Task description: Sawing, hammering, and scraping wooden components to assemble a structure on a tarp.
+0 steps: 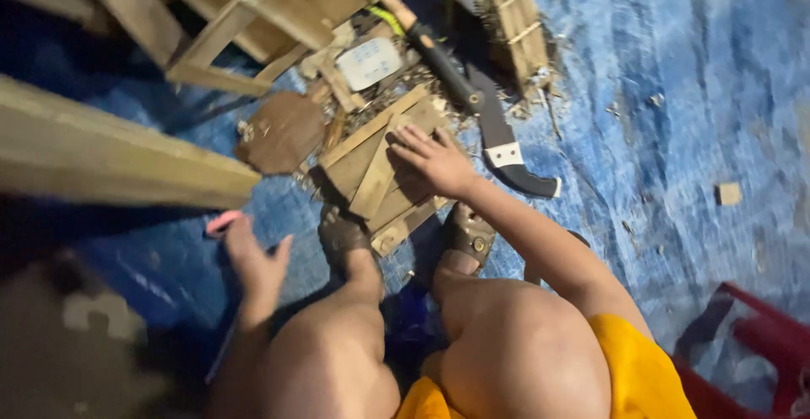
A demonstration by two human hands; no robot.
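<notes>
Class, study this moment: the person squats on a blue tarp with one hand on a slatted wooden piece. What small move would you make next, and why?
Probably bring the left hand, which holds a pink object away from the work, over to the slatted wooden piece. Only the right hand rests on it, fingers spread flat, and both feet sit at its near edge, so it looks steadied for the other hand to work on.

I see my right hand flat on a small brown wooden frame on the blue plastic sheet. My left hand holds a pink thing. A long black-handled knife lies just beside the frame.
</notes>
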